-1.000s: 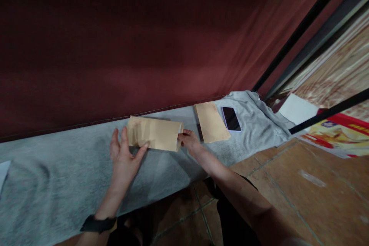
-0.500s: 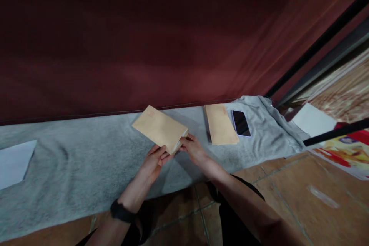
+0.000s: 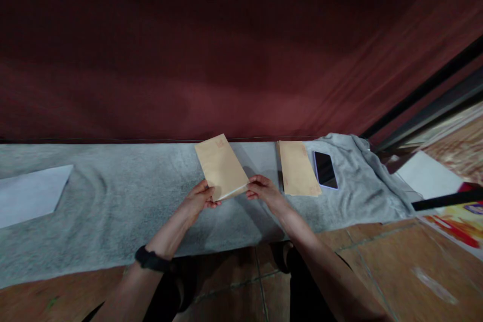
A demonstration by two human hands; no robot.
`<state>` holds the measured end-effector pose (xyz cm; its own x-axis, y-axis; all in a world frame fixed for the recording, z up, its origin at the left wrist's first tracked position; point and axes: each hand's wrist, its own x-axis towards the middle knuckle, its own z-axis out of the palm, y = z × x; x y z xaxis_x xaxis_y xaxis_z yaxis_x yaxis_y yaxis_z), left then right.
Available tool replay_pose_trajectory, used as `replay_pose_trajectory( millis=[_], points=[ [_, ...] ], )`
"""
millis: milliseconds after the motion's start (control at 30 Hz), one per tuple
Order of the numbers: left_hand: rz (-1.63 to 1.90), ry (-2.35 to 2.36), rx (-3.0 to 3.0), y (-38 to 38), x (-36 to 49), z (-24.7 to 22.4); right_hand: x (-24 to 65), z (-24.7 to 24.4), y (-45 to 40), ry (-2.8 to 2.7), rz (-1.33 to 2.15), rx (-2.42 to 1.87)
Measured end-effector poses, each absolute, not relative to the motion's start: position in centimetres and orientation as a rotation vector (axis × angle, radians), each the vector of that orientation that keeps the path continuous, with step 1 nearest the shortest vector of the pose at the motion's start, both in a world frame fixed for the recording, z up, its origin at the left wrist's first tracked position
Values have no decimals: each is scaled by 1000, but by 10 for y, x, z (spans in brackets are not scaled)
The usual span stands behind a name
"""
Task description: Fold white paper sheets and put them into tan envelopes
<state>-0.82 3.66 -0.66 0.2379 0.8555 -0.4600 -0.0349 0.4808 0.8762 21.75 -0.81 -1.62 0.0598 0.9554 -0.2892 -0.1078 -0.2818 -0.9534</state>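
Observation:
A brown paper envelope (image 3: 223, 165) with small red print is held up in front of me, tilted, its near end showing a white edge. My left hand (image 3: 200, 195) grips its lower left corner, thumb on top and fingers beneath. At the lower right corner, my right hand (image 3: 261, 187) pinches the near edge with thumb and fingers. To the right lies a stack of similar brown envelopes (image 3: 300, 171) on the grey cloth. Whatever may be inside the held envelope is mostly hidden.
A phone (image 3: 326, 170) rests beside the stack on the grey cloth (image 3: 132, 201). White paper sheets (image 3: 32, 193) lie far left. A dark red curtain (image 3: 211, 60) hangs behind. At the right are black bars (image 3: 445, 201) and a colourful package (image 3: 458, 221); tiled floor lies below.
The held envelope has turned clockwise, so its far end points more directly away from me. My hands have moved apart to its two near corners. The view has shifted slightly.

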Motion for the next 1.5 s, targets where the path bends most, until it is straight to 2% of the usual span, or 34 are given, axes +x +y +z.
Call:
replay_pose_trajectory(
  millis=[133, 267, 467, 667, 800, 900, 1200, 1500],
  points=[
    [656, 1194, 933, 38, -20, -8, 223, -27, -8, -1049, 1383, -1430],
    [571, 1203, 1064, 38, -25, -12, 217, -38, -6, -1180, 1159, -1514],
    [507, 1329, 1293, 42, -28, -18, 203, -40, -12, -1789, 727, -1448],
    [484, 1695, 1952, 35, -22, -14, 200, -35, -18, -2039, 598, -1513],
    [719, 1433, 2410, 25, 1, -23, 198, -33, -19, -2112, 541, -1560],
    [631, 1274, 2621, 26, 16, -37, 197, -28, -17, -2153, 521, -1552],
    [414, 1322, 2720, 67, 28, -51, 205, -26, -2, -2192, 567, -1475],
    [412, 1536, 2666, 91, 47, -51, 183, -21, 0, -2193, 382, -1716]
  ],
)
